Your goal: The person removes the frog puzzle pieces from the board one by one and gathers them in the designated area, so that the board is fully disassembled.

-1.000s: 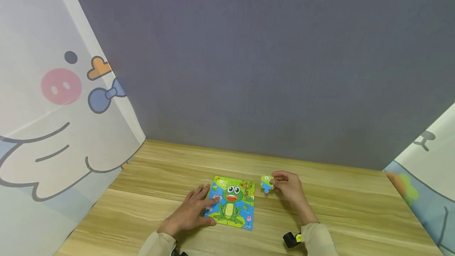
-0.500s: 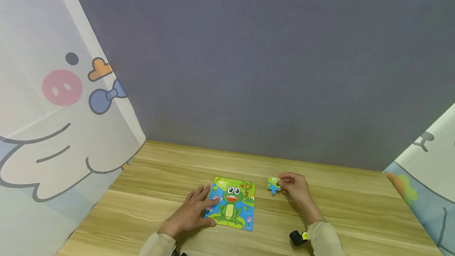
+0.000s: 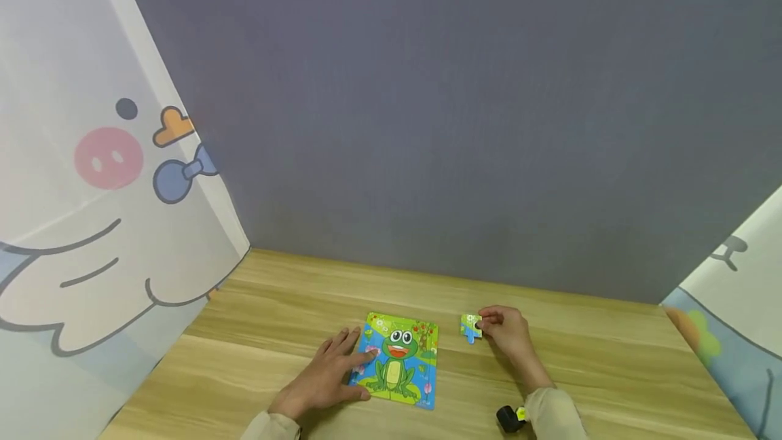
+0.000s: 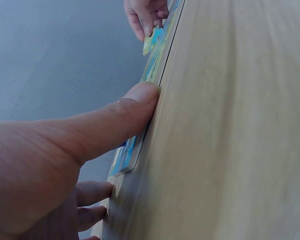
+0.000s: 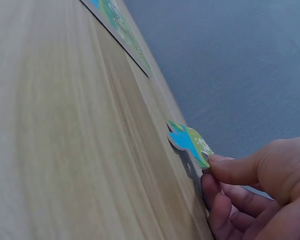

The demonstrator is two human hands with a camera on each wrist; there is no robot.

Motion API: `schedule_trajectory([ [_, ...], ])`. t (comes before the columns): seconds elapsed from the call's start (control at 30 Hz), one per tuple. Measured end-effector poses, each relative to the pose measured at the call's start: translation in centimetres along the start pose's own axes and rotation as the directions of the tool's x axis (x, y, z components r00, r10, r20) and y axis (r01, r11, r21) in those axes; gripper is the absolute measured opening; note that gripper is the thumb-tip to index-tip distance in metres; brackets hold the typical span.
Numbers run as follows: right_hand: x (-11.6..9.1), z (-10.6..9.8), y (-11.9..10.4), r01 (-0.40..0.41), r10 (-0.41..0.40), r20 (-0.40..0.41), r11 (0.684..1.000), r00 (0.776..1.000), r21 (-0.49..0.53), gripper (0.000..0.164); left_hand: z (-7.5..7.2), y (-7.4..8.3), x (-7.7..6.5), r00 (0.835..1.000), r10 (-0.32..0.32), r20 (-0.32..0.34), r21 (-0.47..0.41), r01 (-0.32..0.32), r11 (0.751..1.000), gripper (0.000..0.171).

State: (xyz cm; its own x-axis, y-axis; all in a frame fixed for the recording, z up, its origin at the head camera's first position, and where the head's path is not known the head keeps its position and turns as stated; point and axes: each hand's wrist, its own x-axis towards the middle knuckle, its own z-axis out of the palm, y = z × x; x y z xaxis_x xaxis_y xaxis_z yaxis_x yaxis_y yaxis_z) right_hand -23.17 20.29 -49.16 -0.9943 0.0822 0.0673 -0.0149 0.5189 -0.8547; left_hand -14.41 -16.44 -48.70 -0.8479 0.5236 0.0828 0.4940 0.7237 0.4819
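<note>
A frog jigsaw puzzle [image 3: 396,367], green and blue, lies flat on the table. My left hand [image 3: 326,375] rests at its left side with fingers spread; the index fingertip lies on the picture and the thumb touches its lower left part. To the right of the puzzle, my right hand [image 3: 508,337] pinches a loose jigsaw piece [image 3: 469,323] between thumb and fingers. In the right wrist view this piece [image 5: 187,140] is green and blue with white flowers, tilted, and just over the wood. The left hand's thumb covers part of the puzzle's edge in the left wrist view.
The wood-grain table [image 3: 586,352] extends to both sides and behind the puzzle. A grey wall [image 3: 452,121] rises at its back edge, with cartoon-printed panels [image 3: 55,236] on the left and right. A black wrist device [image 3: 508,419] sits near the right sleeve.
My right hand has moved a little to the right with the jigsaw piece, away from the puzzle, then nearly stopped. The left hand stays on the puzzle. The head view has tilted up slightly.
</note>
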Motion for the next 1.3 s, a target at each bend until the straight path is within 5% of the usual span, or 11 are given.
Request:
schedule_trajectory([
  [0.6, 0.67, -0.39, -0.29, 0.056, -0.062, -0.023, 0.977, 0.998, -0.208, 0.012, -0.01, -0.09, 0.27, 1.0, -0.003, 0.002, -0.004, 0.003, 1.0, 0.07],
  [1.3, 0.62, -0.83, -0.34, 0.031, -0.026, 0.026, 0.979, 0.999, -0.204, 0.012, -0.15, 0.27, 0.15, 1.0, -0.011, 0.002, 0.0, 0.011, 1.0, 0.069],
])
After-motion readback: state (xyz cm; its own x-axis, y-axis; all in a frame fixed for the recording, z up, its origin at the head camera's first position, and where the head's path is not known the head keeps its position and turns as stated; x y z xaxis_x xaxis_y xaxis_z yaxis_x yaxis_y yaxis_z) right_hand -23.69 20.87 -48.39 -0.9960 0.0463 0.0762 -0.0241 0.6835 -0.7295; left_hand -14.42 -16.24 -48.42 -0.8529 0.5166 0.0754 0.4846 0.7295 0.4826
